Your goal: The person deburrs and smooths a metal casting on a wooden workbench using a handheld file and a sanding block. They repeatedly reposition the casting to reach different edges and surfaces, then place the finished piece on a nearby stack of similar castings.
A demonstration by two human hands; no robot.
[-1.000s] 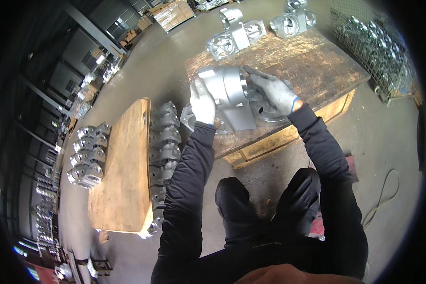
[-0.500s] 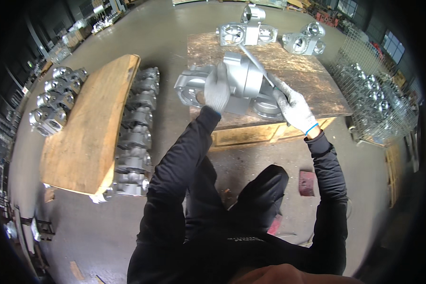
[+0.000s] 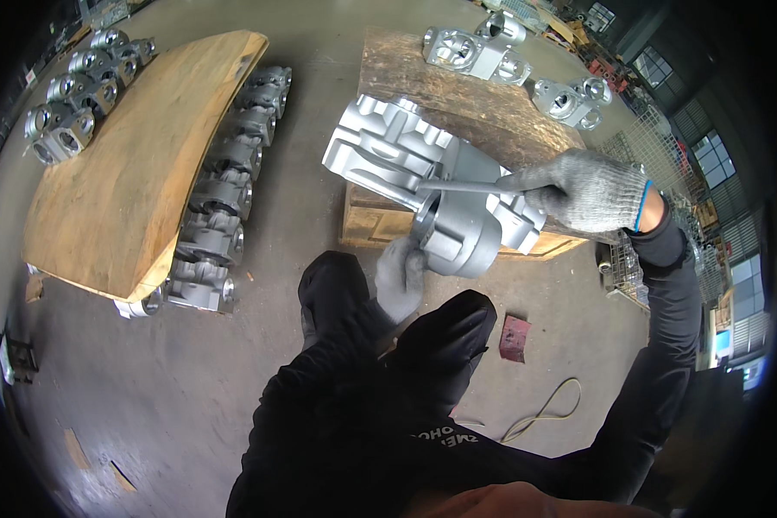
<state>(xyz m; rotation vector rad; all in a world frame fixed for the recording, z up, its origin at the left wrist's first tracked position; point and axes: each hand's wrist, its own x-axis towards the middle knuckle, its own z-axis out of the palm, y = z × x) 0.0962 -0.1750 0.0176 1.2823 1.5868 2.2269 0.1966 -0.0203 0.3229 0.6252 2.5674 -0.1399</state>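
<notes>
Casting: we see one grey metal casting (image 3: 462,162) over the near edge of the bench (image 3: 401,67), tilted, its round collar (image 3: 464,246) jutting out past that edge.
Right hand: the gloved right hand (image 3: 597,190) is closed around one end of a slim rod (image 3: 464,186), above the casting's right side.
Rod: it lies across the casting, its far tip just above the collar's mouth as we look down.
Left hand: the gloved left hand (image 3: 400,281) is at the collar's lower left, fingers curled against the rim; we cannot tell how firmly they grip, since the fingertips are hidden.
Hands: well apart, with the collar between them.
Weight: we judge the casting heavy and fully stiff, likely to tip toward its overhanging collar.
Surface: smooth and probably a little slippery under knit gloves; we doubt it is fragile, though machined rims could get scratched.
Hold: we would take the collar's rim with one hand and the ribbed block (image 3: 387,138) with the other.
Around: two more castings stand at the bench's far side; a board (image 3: 138,173) lies to the left, with rows of castings along both its sides.
</notes>
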